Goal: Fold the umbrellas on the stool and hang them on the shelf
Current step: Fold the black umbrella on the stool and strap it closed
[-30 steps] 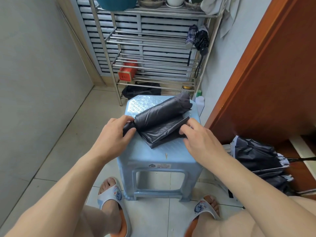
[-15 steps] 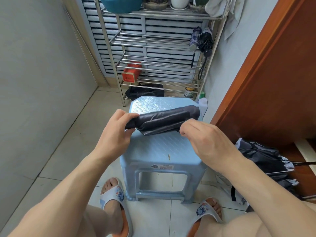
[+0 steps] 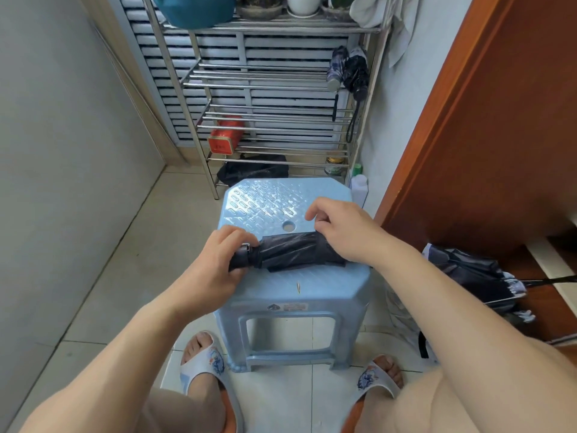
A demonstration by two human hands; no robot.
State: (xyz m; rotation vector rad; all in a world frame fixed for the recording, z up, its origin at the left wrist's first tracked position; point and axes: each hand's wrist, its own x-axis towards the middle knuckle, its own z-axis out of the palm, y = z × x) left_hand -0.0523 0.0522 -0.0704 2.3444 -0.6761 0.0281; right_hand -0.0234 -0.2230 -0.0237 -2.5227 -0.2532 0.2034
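A black folding umbrella, rolled into a tight bundle, lies crosswise over the light-blue plastic stool. My left hand grips its handle end on the left. My right hand grips the canopy at the bundle's right end, its fingers curled over the fabric. Two folded umbrellas hang by their straps from the right side of the metal shelf behind the stool.
Another unfolded dark umbrella lies on the floor at the right, against the brown wooden door. A red box and a black bag sit low in the shelf. A white bottle stands beside it. My slippered feet flank the stool.
The loose canopy flap has been rolled up into a tight bundle. The umbrella has moved toward the stool's near edge, and both hands came nearer with it.
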